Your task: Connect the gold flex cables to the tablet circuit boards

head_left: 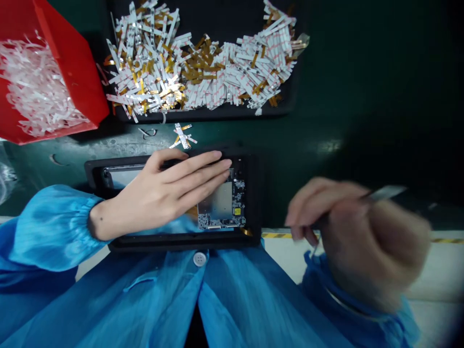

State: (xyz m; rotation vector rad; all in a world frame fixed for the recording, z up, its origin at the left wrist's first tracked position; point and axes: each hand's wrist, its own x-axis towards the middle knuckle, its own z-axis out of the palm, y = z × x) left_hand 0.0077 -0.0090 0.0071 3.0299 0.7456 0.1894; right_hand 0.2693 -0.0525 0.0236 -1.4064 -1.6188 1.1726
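Observation:
My left hand point(174, 188) lies flat, fingers stretched, across a device in a black tray-like holder point(259, 203). Its fingertips rest at the upper edge of a dark circuit board point(237, 195), which carries a silver shield plate point(222, 200) and a small yellow part point(237, 211). Part of the board and a glossy panel point(125, 178) are hidden beneath my palm. Off to the right, my right hand point(362, 232) is blurred by motion and closed around a slim tool point(387, 192) with a flat, shiny end; its exact kind is unclear.
Behind the holder stands a black tray point(213, 115) heaped with white and gold strips point(232, 67). A few loose strips point(182, 136) lie on the green table point(348, 92). A red bin point(81, 72) with curled white scraps point(43, 92) is at the upper left.

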